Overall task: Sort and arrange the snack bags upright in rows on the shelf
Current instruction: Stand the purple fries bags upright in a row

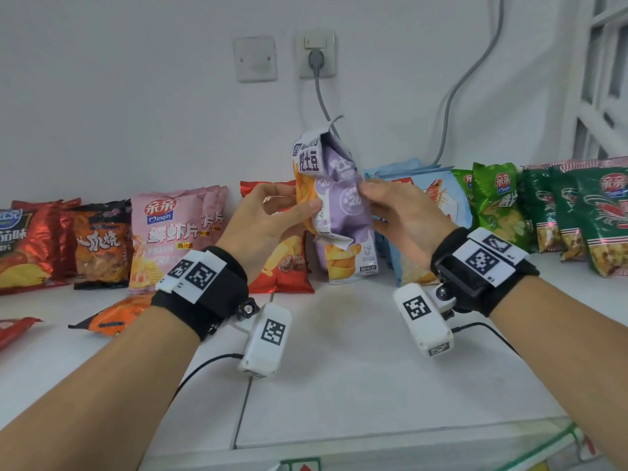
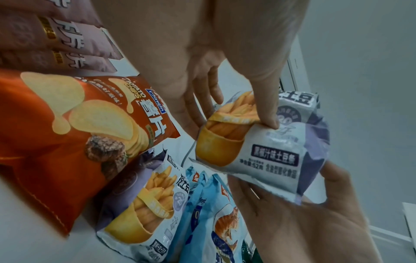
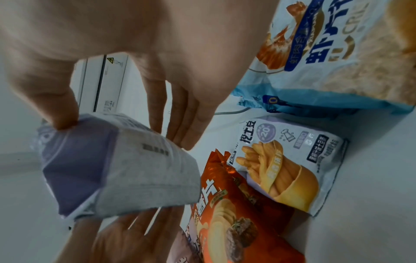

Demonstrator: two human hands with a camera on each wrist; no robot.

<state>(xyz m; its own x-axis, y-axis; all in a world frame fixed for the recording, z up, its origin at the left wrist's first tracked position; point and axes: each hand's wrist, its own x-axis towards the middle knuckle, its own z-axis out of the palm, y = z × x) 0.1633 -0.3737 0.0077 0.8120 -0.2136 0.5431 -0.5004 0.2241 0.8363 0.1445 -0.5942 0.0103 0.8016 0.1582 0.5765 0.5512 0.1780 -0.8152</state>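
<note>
purple fries bag (image 1: 334, 185) pinched between left hand (image 1: 268, 219) and right hand (image 1: 404, 215).

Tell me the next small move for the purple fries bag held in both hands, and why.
Probably lower the purple fries bag and stand it just in front of the matching bag on the shelf. The left hand and right hand hold it in the air, directly above that upright bag.

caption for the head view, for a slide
Both hands, left hand and right hand, hold a purple fries bag above the shelf.
</note>
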